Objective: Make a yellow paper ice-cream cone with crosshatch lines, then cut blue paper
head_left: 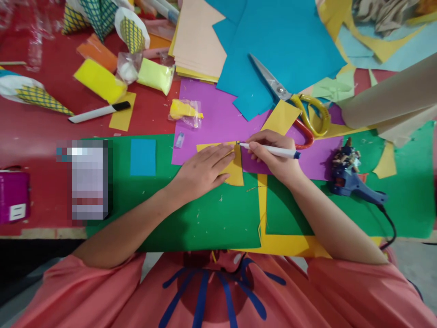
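Yellow paper: the small piece point(237, 175) lies over the edge where the purple sheet point(211, 109) meets the green sheet point(205, 218); it could skid or turn if the pressing hand eases, since the sheets beneath may slide too.
Left hand: spread flat point(205, 171) with its fingers on the yellow paper, gripping nothing; the fingertips sit near the pen's tip, so a stray stroke could ink them, and they cover much of the surface.
Right hand: closed around the marker point(273, 152) in a writing grip.
Marker: its tip point(238, 143) is at the paper's upper right corner; whether it touches, I cannot tell. So close to the edge, a small slip could run ink onto the purple sheet.
Scissors: just beyond the right hand, their handles point(319, 116) near a yellow strip point(280, 117); a wide sweep of the knuckles might knock them.
Glue gun: on the green sheet, right of the right forearm point(358, 182). Heat cannot be judged; if it is hot, a careless elbow could mean a burn.
Cord: it bends down near that forearm point(391, 223), so a snagged sleeve might drag the gun.
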A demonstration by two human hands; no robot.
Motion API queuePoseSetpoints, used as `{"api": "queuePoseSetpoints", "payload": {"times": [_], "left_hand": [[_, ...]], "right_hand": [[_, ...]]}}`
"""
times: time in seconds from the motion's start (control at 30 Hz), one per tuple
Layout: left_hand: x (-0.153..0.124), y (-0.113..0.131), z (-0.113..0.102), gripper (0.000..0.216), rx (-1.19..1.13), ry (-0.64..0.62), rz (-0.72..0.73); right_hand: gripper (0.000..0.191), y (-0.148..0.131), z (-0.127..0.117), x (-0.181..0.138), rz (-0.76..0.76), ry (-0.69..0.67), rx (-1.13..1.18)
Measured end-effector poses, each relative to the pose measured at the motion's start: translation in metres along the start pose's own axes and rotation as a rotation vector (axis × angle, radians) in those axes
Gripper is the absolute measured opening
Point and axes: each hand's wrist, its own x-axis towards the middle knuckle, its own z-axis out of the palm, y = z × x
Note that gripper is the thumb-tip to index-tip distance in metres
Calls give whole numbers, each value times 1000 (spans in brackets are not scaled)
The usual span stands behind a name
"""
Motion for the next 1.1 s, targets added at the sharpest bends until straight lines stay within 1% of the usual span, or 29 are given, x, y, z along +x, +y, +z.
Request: {"api": "queuePoseSetpoints", "payload": {"times": [0.13,0.3,0.47,0.6,0.77,0.93,1.1], "left_hand": [[0,0,-1,44,-3,-5,0],[0,0,-2,45,-46,10,-5],[0,1,-4,42,-29,36,5],[0,1,-4,43,-45,40,-1],[0,0,-3,43,-50,29,0],[1,0,-3,44,-72,33,-16],[1,-1,-2,45,-72,38,-5]], "right_hand": [[13,-3,0,0,-34,-14,-10],[20,-3,1,0,3,10,29],[20,-2,0,1,28,-17,54],[20,0,1,1,52,-1,80],[25,1,2,0,46,9,129],[15,0,1,1,42,5,120],[18,0,2,3,56,17,113]]}}
